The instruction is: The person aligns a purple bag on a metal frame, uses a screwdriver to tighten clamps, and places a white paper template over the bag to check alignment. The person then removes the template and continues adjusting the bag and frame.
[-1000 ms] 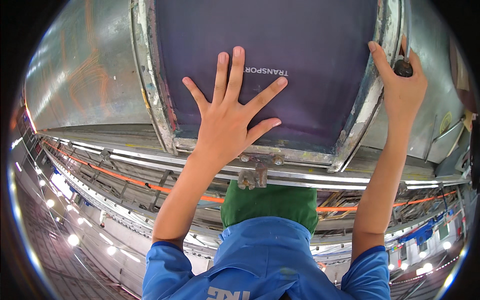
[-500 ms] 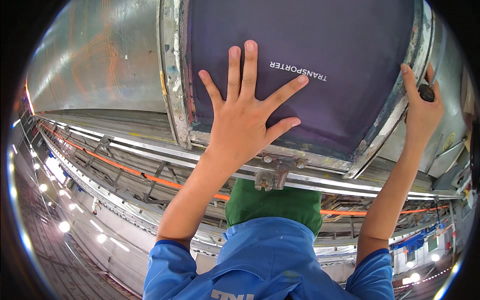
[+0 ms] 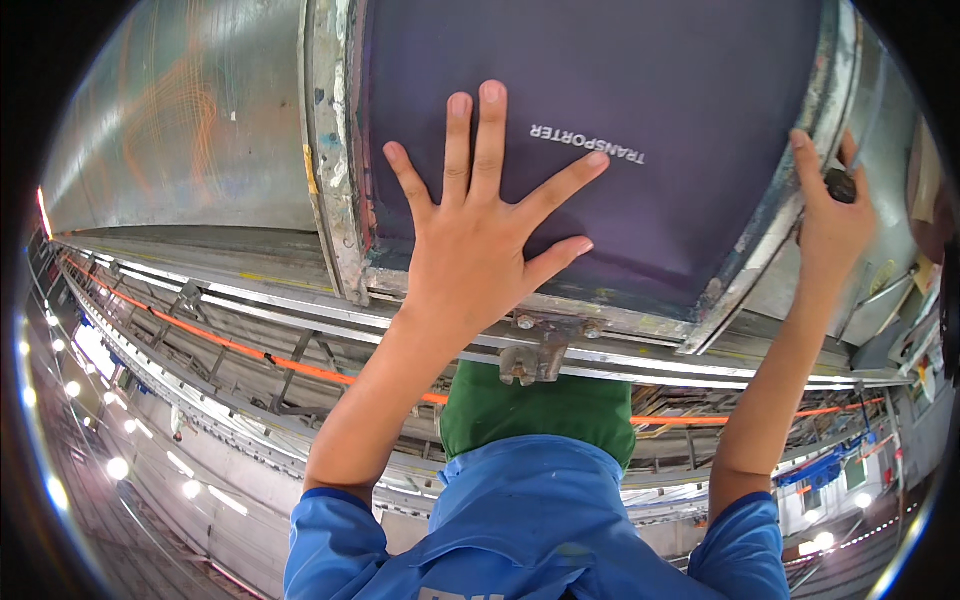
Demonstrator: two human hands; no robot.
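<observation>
Dark purple sheet lies at the far middle of the scene, inside a paint-stained frame, with the metal tabletop to its left. The left hand is over its left part, palm down, fingers spread wide, pinching nothing. The right hand has its thumb at the frame's right rail, and a black knob is between thumb and fingers; whether it is gripped, I cannot tell. I judge the sheet smooth and thin, so hard pressing could perhaps harm it. The frame seems stiff and rather heavy; better to hold it by both side rails, away from the metal bracket at its near edge. White capital letters on the sheet are readable, but upside down; pale letters on the blue shirt are cut off.
</observation>
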